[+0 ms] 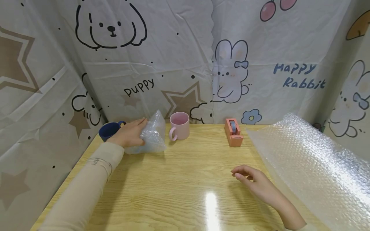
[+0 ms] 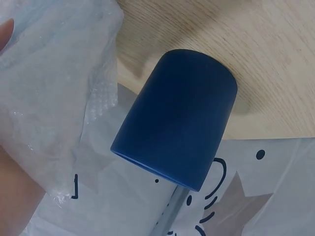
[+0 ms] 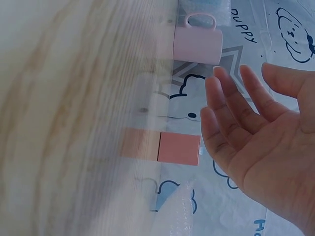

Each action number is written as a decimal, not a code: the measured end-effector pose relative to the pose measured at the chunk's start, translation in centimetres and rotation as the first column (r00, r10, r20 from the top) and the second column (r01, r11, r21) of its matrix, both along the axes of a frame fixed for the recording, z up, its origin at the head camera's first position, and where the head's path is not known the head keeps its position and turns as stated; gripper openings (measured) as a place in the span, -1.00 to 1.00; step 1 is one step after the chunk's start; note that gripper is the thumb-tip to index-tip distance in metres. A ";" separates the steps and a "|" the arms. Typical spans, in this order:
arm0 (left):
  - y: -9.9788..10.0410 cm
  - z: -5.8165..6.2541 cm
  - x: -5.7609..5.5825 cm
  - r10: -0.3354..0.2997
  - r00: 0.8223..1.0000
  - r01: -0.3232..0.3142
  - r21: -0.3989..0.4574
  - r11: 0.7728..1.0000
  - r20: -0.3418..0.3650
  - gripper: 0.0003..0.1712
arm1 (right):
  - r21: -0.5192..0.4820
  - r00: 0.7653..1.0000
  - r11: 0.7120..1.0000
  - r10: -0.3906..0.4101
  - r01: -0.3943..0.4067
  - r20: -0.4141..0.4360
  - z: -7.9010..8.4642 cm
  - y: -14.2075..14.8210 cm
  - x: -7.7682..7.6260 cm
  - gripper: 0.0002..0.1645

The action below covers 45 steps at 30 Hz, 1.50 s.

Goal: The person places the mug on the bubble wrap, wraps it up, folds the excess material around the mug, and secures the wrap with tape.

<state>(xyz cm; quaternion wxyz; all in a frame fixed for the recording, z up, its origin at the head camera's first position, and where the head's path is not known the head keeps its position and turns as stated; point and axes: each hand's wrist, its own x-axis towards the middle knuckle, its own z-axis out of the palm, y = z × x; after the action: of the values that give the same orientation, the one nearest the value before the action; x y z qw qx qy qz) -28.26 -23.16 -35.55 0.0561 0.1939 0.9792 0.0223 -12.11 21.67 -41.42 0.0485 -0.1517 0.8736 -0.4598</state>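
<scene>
My left hand [image 1: 130, 133] grips a bundle of clear bubble wrap [image 1: 156, 134] at the back left of the table, fingers and thumb on either side. What the wrap encloses cannot be made out. Just left of that hand stands a dark blue mug [image 1: 108, 131], upright and partly hidden by it; the left wrist view shows the blue mug [image 2: 179, 118] close beside the wrap [image 2: 54, 83]. To the right of the bundle is a pink mug [image 1: 180, 126], handle toward the front left. My right hand [image 1: 257, 184] hovers over the table, fingers loosely bent, holding nothing.
A coral tape dispenser [image 1: 234, 136] stands near the back edge of the wooden table [image 1: 179, 186]. A large sheet of bubble wrap [image 1: 315, 166] covers the right side. Printed cloth [image 1: 173, 48] hangs behind and along both sides.
</scene>
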 end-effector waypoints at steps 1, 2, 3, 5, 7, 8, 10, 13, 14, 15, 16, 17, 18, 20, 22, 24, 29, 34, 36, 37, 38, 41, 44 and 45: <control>0.0 0.0 -0.1 0.000 1.000 0.000 0.001 1.000 0.003 0.06 | 0.004 1.000 1.000 0.001 -0.001 0.000 0.0 0.0 0.0 -0.66; 0.0 0.0 -0.1 0.003 1.000 -0.003 0.002 1.000 0.004 0.06 | 0.007 1.000 1.000 0.002 -0.002 0.001 0.0 -0.1 0.0 -0.66; -0.1 0.0 -0.1 0.006 1.000 -0.006 0.004 1.000 0.004 0.07 | 0.009 1.000 1.000 0.003 -0.003 0.002 0.0 -0.1 0.0 -0.66; 0.0 0.0 -0.1 0.010 1.000 -0.010 0.009 1.000 0.003 0.07 | 0.012 1.000 1.000 0.004 -0.004 0.006 -0.1 -0.1 0.0 -0.66; 0.0 0.0 -0.1 0.009 1.000 -0.009 0.016 1.000 0.004 0.07 | 0.015 1.000 1.000 0.003 -0.003 0.013 0.0 -0.2 -0.1 -0.65; 0.1 0.0 -0.1 0.008 1.000 -0.008 0.021 1.000 0.001 0.07 | 0.017 1.000 1.000 0.003 -0.004 0.016 0.0 -0.2 -0.1 -0.65; 0.1 -0.1 0.0 0.004 1.000 -0.004 0.026 1.000 -0.002 0.08 | 0.026 1.000 1.000 0.002 -0.002 0.016 0.1 -0.2 -0.1 -0.65; 0.2 -0.3 0.1 0.014 1.000 -0.014 0.048 0.999 -0.011 0.08 | 0.046 1.000 0.999 -0.004 0.004 0.002 0.3 -0.1 0.1 -0.66; 0.3 -0.4 0.1 0.023 1.000 -0.022 0.055 0.998 -0.014 0.08 | 0.054 1.000 0.999 -0.007 0.007 -0.006 0.4 -0.1 0.1 -0.66; 0.3 -0.5 0.2 0.034 0.999 -0.033 0.059 0.998 -0.016 0.08 | 0.065 1.000 0.998 -0.011 0.011 -0.013 0.5 0.0 0.2 -0.66; 0.3 -0.5 0.2 0.044 0.999 -0.042 0.062 0.997 -0.023 0.08 | 0.073 1.000 0.997 -0.013 0.014 -0.021 0.6 0.0 0.3 -0.66; 0.3 -0.6 0.2 0.052 0.998 -0.050 0.060 0.997 -0.033 0.08 | 0.083 0.999 0.996 -0.017 0.019 -0.029 0.7 0.1 0.4 -0.66; 0.4 -0.7 0.3 0.056 0.997 -0.053 0.052 0.997 -0.046 0.09 | 0.097 0.999 0.995 -0.026 0.029 -0.034 0.8 0.2 0.6 -0.67; 0.5 -0.8 0.4 0.058 0.996 -0.056 0.034 0.998 -0.075 0.11 | 0.133 0.998 0.990 -0.045 0.051 -0.050 1.1 0.4 1.0 -0.69; 0.6 -1.0 0.7 0.048 0.991 -0.048 0.007 0.999 -0.125 0.12 | 0.165 0.996 0.984 -0.060 0.069 -0.060 1.4 0.5 1.5 -0.71; 0.8 -1.1 1.2 0.038 0.984 -0.041 -0.014 0.999 -0.176 0.14 | 0.202 0.995 0.976 -0.077 0.087 -0.056 1.8 0.6 2.1 -0.72; 1.1 -1.2 3.3 0.011 0.952 -0.020 -0.028 0.999 -0.307 0.13 | 0.283 0.997 0.956 -0.082 0.081 -0.009 2.9 0.6 4.3 -0.66; 1.7 -0.7 5.5 -0.014 0.911 0.031 0.034 0.999 -0.412 0.01 | 0.410 1.000 0.912 -0.012 0.020 -0.021 3.2 1.3 6.3 -0.71; 2.1 -0.5 6.4 -0.031 0.895 0.061 0.054 0.997 -0.444 -0.06 | 0.461 0.998 0.888 0.025 0.005 -0.060 3.2 1.8 6.9 -0.70; 2.3 -0.5 6.8 -0.042 0.886 0.077 0.058 0.995 -0.461 -0.11 | 0.484 0.996 0.875 0.038 0.003 -0.075 3.2 2.2 7.2 -0.70; 2.4 -0.5 7.2 -0.053 0.876 0.092 0.057 0.994 -0.479 -0.17 | 0.504 0.995 0.864 0.046 0.006 -0.091 3.3 2.5 7.5 -0.69; 2.7 -0.7 8.5 -0.076 0.848 0.128 0.064 0.990 -0.524 -0.32 | 0.547 0.996 0.837 0.018 0.030 -0.083 3.6 3.7 7.9 -0.66; 2.7 -1.1 9.8 -0.073 0.835 0.148 0.095 0.984 -0.545 -0.43 | 0.572 0.998 0.818 -0.035 0.057 -0.050 3.8 4.9 7.9 -0.63; 2.6 -1.3 10.2 -0.070 0.834 0.155 0.110 0.982 -0.548 -0.46 | 0.577 0.998 0.814 -0.051 0.068 -0.046 3.9 5.4 7.8 -0.63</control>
<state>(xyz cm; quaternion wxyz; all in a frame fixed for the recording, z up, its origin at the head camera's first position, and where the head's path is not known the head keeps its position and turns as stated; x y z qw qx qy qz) -18.08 -20.52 -36.84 -0.2361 0.2533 0.9374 0.0367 -4.26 27.06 -37.51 0.0656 -0.1091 0.9768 -0.1722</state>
